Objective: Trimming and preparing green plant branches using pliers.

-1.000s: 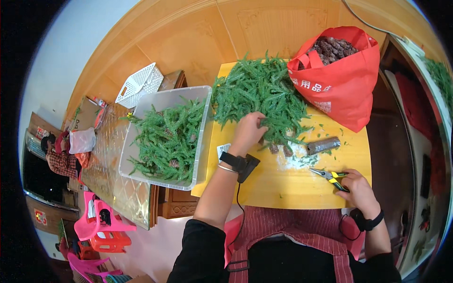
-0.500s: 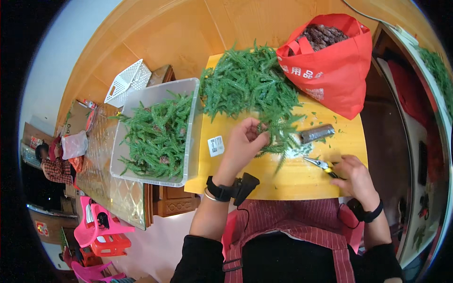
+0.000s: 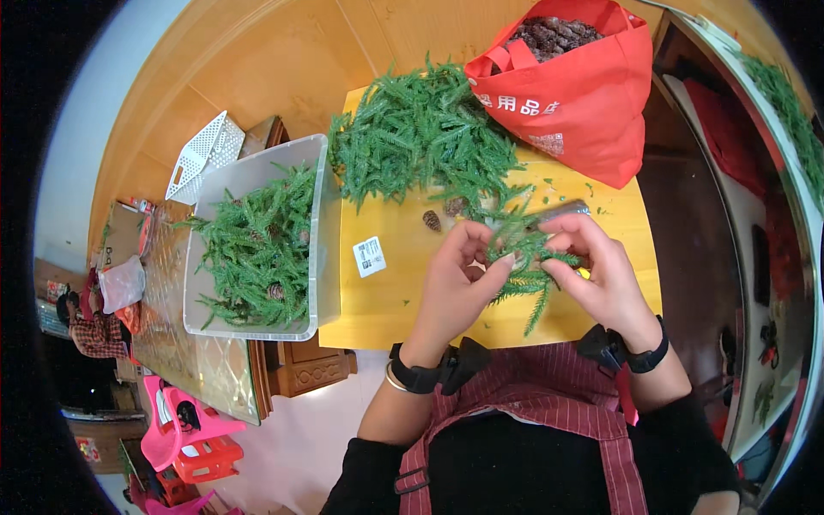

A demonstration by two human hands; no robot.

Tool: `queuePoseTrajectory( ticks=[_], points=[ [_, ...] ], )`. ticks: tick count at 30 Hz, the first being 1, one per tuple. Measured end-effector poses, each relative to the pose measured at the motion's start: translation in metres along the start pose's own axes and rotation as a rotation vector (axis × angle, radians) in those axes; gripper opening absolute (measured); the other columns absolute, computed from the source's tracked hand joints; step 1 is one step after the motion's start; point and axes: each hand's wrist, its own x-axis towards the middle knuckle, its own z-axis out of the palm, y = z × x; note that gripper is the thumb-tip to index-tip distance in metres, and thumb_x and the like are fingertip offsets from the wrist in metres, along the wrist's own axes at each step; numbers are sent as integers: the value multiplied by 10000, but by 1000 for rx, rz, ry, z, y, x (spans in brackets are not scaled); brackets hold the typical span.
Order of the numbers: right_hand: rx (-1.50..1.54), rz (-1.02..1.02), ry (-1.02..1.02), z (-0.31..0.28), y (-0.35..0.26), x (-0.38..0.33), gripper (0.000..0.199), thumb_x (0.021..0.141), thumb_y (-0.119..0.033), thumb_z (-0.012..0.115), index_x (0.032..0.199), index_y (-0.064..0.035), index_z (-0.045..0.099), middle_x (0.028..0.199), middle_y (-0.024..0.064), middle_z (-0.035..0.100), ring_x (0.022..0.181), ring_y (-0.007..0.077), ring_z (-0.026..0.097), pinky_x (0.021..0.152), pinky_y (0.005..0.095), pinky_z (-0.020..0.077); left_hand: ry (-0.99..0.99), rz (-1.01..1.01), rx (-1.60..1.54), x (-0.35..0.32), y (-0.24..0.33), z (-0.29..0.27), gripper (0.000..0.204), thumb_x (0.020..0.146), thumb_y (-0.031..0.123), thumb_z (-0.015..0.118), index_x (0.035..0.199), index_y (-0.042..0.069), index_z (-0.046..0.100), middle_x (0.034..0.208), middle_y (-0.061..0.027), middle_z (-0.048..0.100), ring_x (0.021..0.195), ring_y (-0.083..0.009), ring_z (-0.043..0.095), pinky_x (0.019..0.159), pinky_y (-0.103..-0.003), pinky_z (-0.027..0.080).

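Note:
Over the yellow board (image 3: 378,313), both my hands hold one green artificial pine sprig (image 3: 534,302). My left hand (image 3: 463,275) is closed on its left side, thumb against the needles. My right hand (image 3: 601,270) pinches the fronds on the right with thumb and fingers. Two small pine cones, one a brown cone (image 3: 432,221), lie beyond my left hand. A dark wrapped roll (image 3: 568,209) lies just past my right fingers, partly covered. A small yellow bit shows beside my right hand; the pliers are otherwise hidden.
A heap of green sprigs (image 3: 412,129) covers the board's far side. A red bag (image 3: 592,112) of pine cones stands at the far right. At left is a clear plastic bin (image 3: 319,232) of sprigs and cones. A white label (image 3: 369,257) lies on the board. A person (image 3: 93,333) is far left.
My right hand has left the pliers and moved left and up to grip the sprig with my left hand. The view has shifted, and two cones now show beyond my left hand.

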Motion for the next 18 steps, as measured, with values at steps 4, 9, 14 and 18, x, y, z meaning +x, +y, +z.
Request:
queuePoseTrajectory(
  ticks=[4,9,14,18],
  points=[
    [203,0,-65,0,2,-1,390,770,42,570,1134,-36,454,904,11,549,852,73,520,746,217,412,29,8,-37,-2,5,2,327,803,-17,575,1083,48,421,945,-17,536,851,-76,537,691,-206,444],
    [202,31,-73,-1,3,-1,391,776,29,573,1140,-43,449,982,16,531,902,71,507,796,222,406,48,-145,-232,-2,7,3,360,832,13,539,1160,52,393,969,-24,522,868,-75,508,688,-203,422],
    [261,89,-27,-3,0,1,330,793,10,563,1107,-33,472,995,20,516,892,72,506,812,223,412,268,265,230,-3,-4,6,468,751,66,653,1154,54,415,992,-36,494,886,-113,485,702,-235,404],
    [396,86,-86,-4,8,-1,266,818,-30,564,1075,-35,496,957,9,511,871,67,501,767,203,423,217,596,674,-8,16,14,468,587,117,775,992,68,545,954,-66,535,873,-197,521,719,-296,418]
  ],
)
